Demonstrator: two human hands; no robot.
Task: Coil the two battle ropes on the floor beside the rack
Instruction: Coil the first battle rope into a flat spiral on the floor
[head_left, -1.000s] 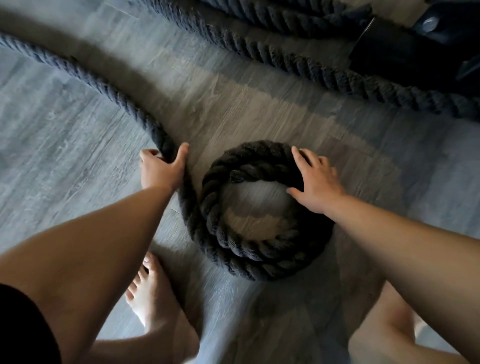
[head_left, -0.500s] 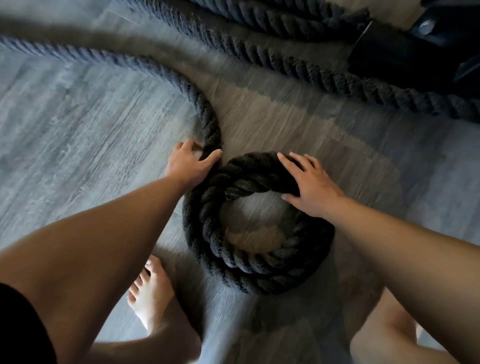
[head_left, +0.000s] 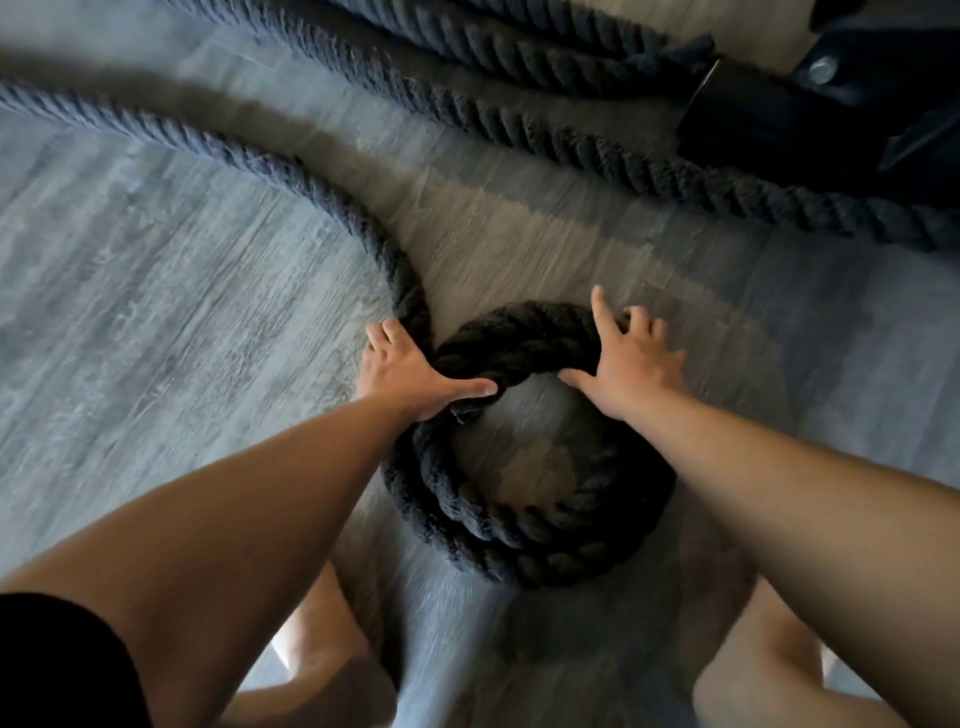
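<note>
Grips loose rope (head_left: 332, 208) at the coil's (head_left: 519, 545) left edge with left hand (head_left: 410, 371); presses spread right hand (head_left: 628, 358) on its far rim, flat on the floor (head_left: 156, 312). May spring open through slackened pressure or twist.

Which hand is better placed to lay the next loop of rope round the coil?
Left. The left hand grips the loose run of thick dark rope where it joins the round rope coil, so it could feed it round. The right hand rests spread on the coil's far side.
</note>
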